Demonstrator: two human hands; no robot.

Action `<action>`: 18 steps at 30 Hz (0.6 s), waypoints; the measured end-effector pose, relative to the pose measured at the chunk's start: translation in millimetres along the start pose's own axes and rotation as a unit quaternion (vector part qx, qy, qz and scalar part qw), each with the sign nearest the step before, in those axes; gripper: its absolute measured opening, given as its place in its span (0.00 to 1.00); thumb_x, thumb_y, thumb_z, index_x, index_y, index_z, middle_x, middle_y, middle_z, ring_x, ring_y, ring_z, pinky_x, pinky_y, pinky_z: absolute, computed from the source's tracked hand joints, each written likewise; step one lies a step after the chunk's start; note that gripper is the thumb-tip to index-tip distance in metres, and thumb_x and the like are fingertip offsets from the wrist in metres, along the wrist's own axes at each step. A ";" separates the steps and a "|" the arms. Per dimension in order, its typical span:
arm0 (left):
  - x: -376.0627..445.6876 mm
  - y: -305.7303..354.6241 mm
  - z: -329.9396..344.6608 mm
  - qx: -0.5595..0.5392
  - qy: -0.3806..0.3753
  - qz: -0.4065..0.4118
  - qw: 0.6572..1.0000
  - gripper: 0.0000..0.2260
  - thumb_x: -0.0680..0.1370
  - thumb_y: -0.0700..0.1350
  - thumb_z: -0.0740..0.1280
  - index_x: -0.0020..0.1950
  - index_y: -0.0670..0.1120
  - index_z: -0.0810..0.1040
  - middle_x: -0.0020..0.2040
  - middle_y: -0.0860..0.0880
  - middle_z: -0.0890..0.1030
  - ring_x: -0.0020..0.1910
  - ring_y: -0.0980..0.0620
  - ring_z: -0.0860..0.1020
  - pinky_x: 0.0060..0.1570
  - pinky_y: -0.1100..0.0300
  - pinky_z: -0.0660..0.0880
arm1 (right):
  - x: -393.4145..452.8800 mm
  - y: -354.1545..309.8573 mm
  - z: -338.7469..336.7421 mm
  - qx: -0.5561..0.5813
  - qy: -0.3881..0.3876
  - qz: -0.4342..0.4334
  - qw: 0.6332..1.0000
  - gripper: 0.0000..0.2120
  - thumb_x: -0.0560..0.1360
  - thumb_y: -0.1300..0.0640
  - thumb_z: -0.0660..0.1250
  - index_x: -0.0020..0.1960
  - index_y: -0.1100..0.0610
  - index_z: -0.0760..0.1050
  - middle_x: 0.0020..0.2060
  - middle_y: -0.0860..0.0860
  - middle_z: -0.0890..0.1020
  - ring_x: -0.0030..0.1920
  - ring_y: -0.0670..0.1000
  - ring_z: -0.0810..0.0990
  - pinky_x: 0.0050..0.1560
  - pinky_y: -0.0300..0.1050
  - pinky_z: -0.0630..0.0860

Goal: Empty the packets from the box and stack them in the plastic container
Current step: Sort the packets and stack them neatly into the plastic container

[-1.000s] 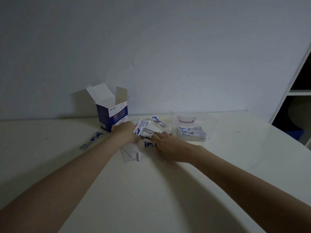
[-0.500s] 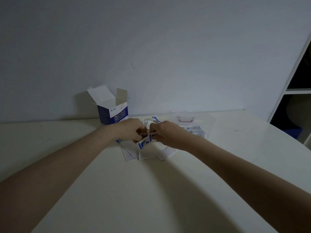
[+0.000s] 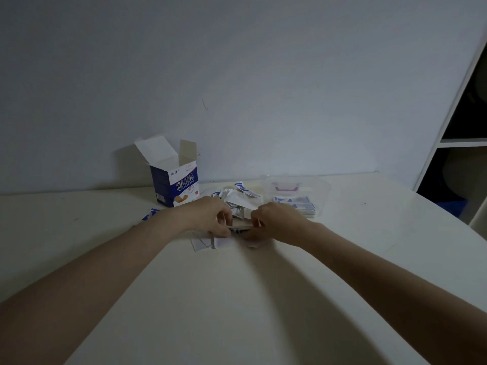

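A blue and white box (image 3: 176, 184) stands upright with its flaps open, at the back of the table. A loose pile of white and blue packets (image 3: 238, 200) lies to its right. My left hand (image 3: 210, 217) and my right hand (image 3: 274, 222) meet just in front of the pile and together pinch a small bunch of packets (image 3: 238, 229) by its two ends. A clear plastic container (image 3: 320, 192) sits to the right, with a flat stack of packets (image 3: 295, 204) inside. A few white packets (image 3: 208, 242) lie under my hands.
One stray packet (image 3: 149, 214) lies left of my left forearm. The white table (image 3: 237, 299) runs back to a pale wall. A white shelf unit (image 3: 458, 143) with dark compartments stands at the right edge.
Both hands left the pile, came together in front of it and now hold a bunch of packets between them, held flatter and lower than half a second ago.
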State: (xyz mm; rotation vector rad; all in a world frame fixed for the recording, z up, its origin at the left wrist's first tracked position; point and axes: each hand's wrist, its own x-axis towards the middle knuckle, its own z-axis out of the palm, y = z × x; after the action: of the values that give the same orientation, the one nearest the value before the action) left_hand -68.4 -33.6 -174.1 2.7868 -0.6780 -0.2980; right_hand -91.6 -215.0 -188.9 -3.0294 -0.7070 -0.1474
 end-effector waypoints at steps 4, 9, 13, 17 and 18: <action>3.0 4.1 1.6 -0.028 0.005 0.011 1.000 0.10 0.71 0.48 0.72 0.51 0.48 0.79 0.40 0.54 0.78 0.37 0.59 0.74 0.36 0.67 0.68 | -3.3 7.9 -1.6 0.020 -0.024 0.020 0.999 0.18 0.74 0.43 0.64 0.51 0.57 0.75 0.51 0.56 0.79 0.51 0.55 0.77 0.40 0.42 0.66; 3.4 14.0 9.8 -0.033 0.047 0.030 0.998 0.06 0.73 0.46 0.70 0.46 0.45 0.81 0.36 0.54 0.76 0.35 0.58 0.72 0.33 0.67 0.65 | -0.9 0.4 -2.4 0.047 -0.032 0.029 0.998 0.18 0.72 0.44 0.67 0.33 0.55 0.68 0.38 0.56 0.75 0.37 0.54 0.72 0.29 0.42 0.63; 0.9 6.5 3.0 -0.040 0.051 0.013 0.998 0.04 0.74 0.41 0.67 0.42 0.44 0.82 0.35 0.51 0.78 0.35 0.56 0.73 0.36 0.65 0.67 | -3.6 4.8 -9.7 0.083 -0.060 0.040 0.994 0.13 0.72 0.49 0.69 0.36 0.56 0.71 0.31 0.51 0.72 0.31 0.51 0.73 0.28 0.40 0.69; -4.1 3.0 1.2 -0.015 0.040 -0.009 0.999 0.06 0.75 0.43 0.67 0.47 0.45 0.83 0.33 0.56 0.75 0.33 0.59 0.71 0.32 0.68 0.64 | -5.8 9.4 -13.7 0.126 -0.056 0.044 0.989 0.08 0.73 0.57 0.68 0.45 0.63 0.78 0.26 0.49 0.73 0.22 0.40 0.73 0.31 0.37 0.68; -4.2 3.3 2.3 -0.013 0.048 -0.013 0.999 0.06 0.75 0.44 0.67 0.47 0.45 0.83 0.33 0.56 0.74 0.32 0.60 0.70 0.30 0.69 0.63 | -4.8 8.5 -12.3 0.135 -0.052 0.047 0.988 0.08 0.73 0.59 0.67 0.45 0.64 0.79 0.26 0.51 0.74 0.23 0.41 0.73 0.34 0.40 0.69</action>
State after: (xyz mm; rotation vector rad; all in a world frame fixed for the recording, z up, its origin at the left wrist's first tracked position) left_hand -74.0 -34.9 -174.7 2.7673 -0.6119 -0.1747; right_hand -93.2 -225.4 -177.3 -2.8182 -0.5381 0.1004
